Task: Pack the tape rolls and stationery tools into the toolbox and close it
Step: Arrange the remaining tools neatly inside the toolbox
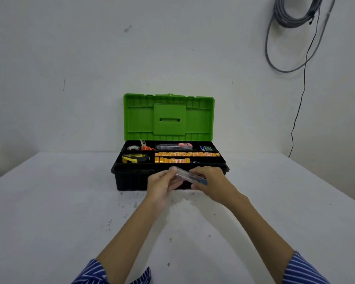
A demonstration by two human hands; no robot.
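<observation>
A black toolbox (131, 180) stands open at the table's middle with its green lid (199, 119) upright. Its tray holds a clear tape roll (133, 148), orange scissors (147, 147), a yellow tape measure (134, 158), a clear pen case (173, 146), a small blue-green box (206, 148) and rows of orange pieces (187, 154). In front of the box, my left hand (160, 186) and my right hand (210, 184) both grip a clear, long plastic case (182, 174) with a blue end, tilted, just above the front rim.
The white table (49, 212) has dark specks near the box. A white wall rises behind it. Coiled grey cable (295, 15) hangs on the wall at the upper right, with a thin black wire (301, 99) running down.
</observation>
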